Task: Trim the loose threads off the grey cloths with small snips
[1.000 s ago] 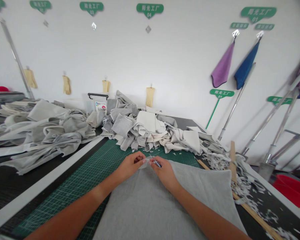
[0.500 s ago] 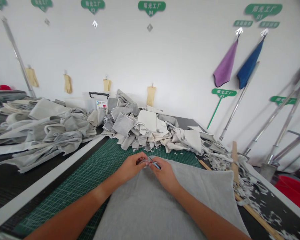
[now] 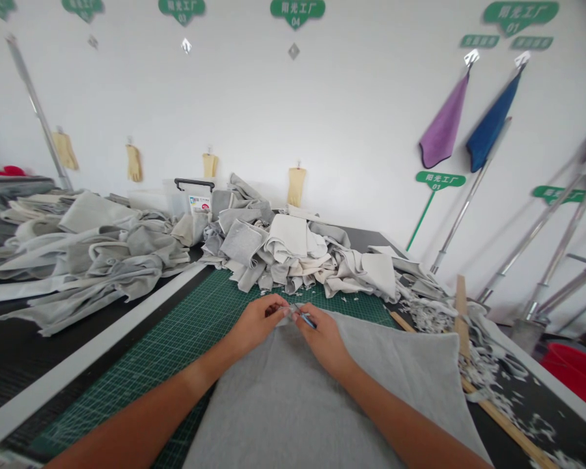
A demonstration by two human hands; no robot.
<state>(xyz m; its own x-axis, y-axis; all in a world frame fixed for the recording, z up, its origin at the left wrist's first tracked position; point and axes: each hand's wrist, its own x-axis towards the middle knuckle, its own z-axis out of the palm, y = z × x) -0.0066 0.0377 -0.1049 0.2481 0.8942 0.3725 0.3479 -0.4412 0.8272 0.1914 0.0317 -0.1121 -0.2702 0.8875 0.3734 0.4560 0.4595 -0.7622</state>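
Note:
A large grey cloth lies spread out in front of me, partly over the green cutting mat. My left hand pinches the cloth's far edge between thumb and fingers. Close against it, my right hand is closed around a small blue-handled tool. A thin dark tip of this tool points toward the left fingertips at the cloth's edge. My fingers hide much of the tool, so its exact kind is unclear.
A heap of grey and off-white cloth pieces sits beyond the mat, with another pile to the left. At right lie wooden strips and cloth scraps. A red basin stands beyond the table's right edge.
The left fingers have shifted slightly at the cloth's edge, and the curled bit of edge seen there before shows less. The right hand still holds the tool in nearly the same place.

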